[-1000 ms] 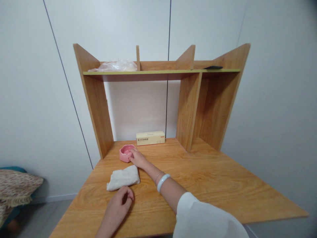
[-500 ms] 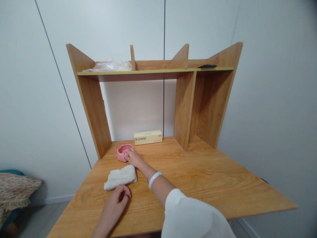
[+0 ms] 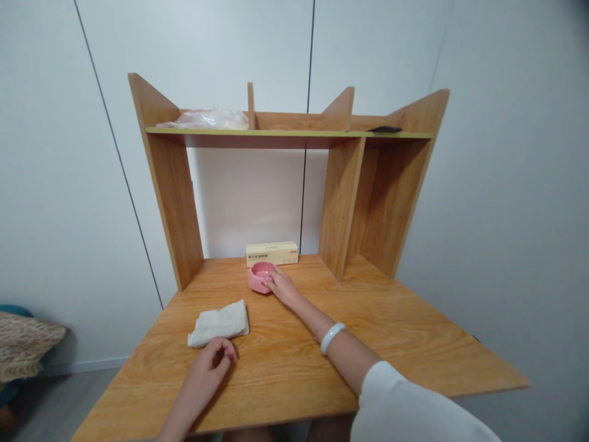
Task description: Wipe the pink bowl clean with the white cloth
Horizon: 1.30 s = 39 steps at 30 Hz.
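The right hand (image 3: 283, 286) is clamped on the near right side of a pink dish (image 3: 257, 284). Some fingers go over the rim and into the dish, and the thumb presses on the outside. So the dish is right at the tips of that hand, a bit to its left. Just past the hand and the dish is a long, pale box (image 3: 271, 253). From up here it is hard to see if the dish sits flat on the worktop (image 3: 368, 350) or is lifted a little.

The left hand (image 3: 207, 366) is nearer to the person. Its fingers are softly curled, with a small gap by the thumb, and nothing shows in it. A folded white cloth (image 3: 219, 323) lies just past that hand. The cloth is nearer than the dish, and to the left of the right hand.

What could go wrong? The right hand has only one side of the dish. If the dish is smooth and heavy, it could tip or slip from the fingers and bump down on the worktop. If the hand pushes too far away, the dish could knock the box. If the right arm swings in low, the white bangle (image 3: 332, 338) on its wrist could tap the worktop. If the left hand slides forward, it could push the cloth into a heap.
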Available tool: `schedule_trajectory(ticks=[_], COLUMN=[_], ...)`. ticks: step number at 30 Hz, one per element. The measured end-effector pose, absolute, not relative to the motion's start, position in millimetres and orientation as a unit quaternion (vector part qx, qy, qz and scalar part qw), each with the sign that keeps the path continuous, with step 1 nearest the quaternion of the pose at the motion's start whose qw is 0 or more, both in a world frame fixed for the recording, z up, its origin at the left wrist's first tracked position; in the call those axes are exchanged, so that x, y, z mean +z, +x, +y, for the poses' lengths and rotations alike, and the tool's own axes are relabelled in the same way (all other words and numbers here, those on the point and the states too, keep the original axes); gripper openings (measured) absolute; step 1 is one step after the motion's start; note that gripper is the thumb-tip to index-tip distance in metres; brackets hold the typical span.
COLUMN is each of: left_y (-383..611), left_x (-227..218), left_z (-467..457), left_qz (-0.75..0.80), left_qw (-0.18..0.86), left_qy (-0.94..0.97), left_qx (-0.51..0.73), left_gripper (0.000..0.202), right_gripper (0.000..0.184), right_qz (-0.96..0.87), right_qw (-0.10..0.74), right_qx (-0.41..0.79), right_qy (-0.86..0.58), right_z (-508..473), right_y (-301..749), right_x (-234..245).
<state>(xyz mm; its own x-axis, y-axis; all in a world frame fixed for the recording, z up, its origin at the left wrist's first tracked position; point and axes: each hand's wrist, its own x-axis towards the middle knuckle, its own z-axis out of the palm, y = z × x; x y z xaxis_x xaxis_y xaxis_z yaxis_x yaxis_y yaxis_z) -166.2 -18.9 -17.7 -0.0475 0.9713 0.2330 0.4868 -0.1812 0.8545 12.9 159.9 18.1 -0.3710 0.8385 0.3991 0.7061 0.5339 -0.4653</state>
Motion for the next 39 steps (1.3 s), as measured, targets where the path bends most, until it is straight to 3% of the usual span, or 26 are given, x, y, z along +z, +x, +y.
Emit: schedule_trajectory(ticks=[12, 18, 22, 27, 30, 35, 39], left_y=[-165.4, -165.0, -164.2, -164.0, -163.7, -163.9, -165.3], left_x=[-16.4, -17.8, -15.6, -15.2, -15.4, -17.9, -20.3], left_z=[-19.3, -20.1, -20.9, -20.7, -20.3, -21.4, -21.3], left_qz=[0.583, 0.58, 0.582, 0.582, 0.585, 0.587, 0.584], left_qw=[0.272, 0.276, 0.276, 0.269, 0.268, 0.276, 0.282], left_qy=[0.628, 0.623, 0.625, 0.623, 0.62, 0.618, 0.62], left_qx=[0.438, 0.446, 0.442, 0.448, 0.449, 0.445, 0.441], left_gripper=[0.012, 0.011, 0.011, 0.011, 0.012, 0.012, 0.011], right_gripper=[0.01, 0.018, 0.042, 0.039, 0.039, 0.019, 0.014], right_qz=[-0.851, -0.861, -0.869, -0.938, -0.951, -0.933, -0.808], right_qw=[0.296, 0.232, 0.234, 0.197, 0.161, 0.115, 0.27], right_qx=[0.118, 0.062, -0.033, -0.032, -0.026, 0.09, 0.338], right_qy=[-0.419, -0.448, -0.435, -0.283, -0.261, -0.329, -0.401], right_z=[135.0, 126.3, 107.3, 79.6, 71.8, 87.0, 116.3], right_y=[67.5, 61.5, 32.5, -39.7, -78.6, -101.4, -86.5], right_x=[-0.2, 15.5, 37.3, 42.1, 36.7, 38.6, 51.8])
